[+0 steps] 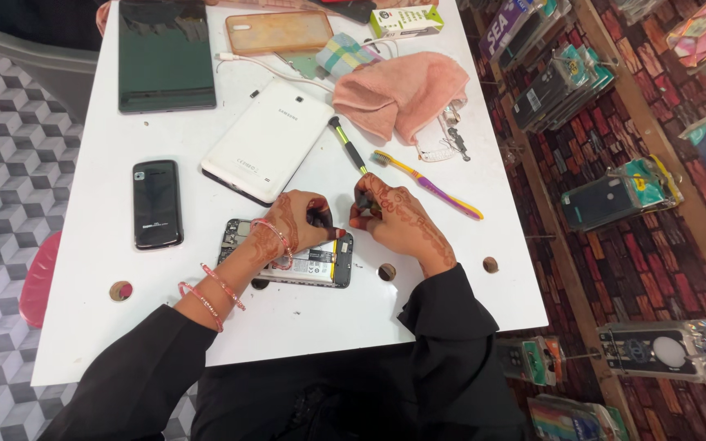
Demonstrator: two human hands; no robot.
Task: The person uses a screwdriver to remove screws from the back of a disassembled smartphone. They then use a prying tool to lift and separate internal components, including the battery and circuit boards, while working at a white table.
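Fingers of both hands pinch small parts over one opened phone [300, 257]; two tablets beyond.

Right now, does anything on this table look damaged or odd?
The phone under the left hand lies opened, back off, insides bare. A toothbrush lies among the tools by the right hand.

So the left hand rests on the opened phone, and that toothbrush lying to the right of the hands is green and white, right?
Not quite. The left hand does rest on the opened phone, and the toothbrush does lie to the right of the hands, but the head view shows it yellow and purple, not green and white.
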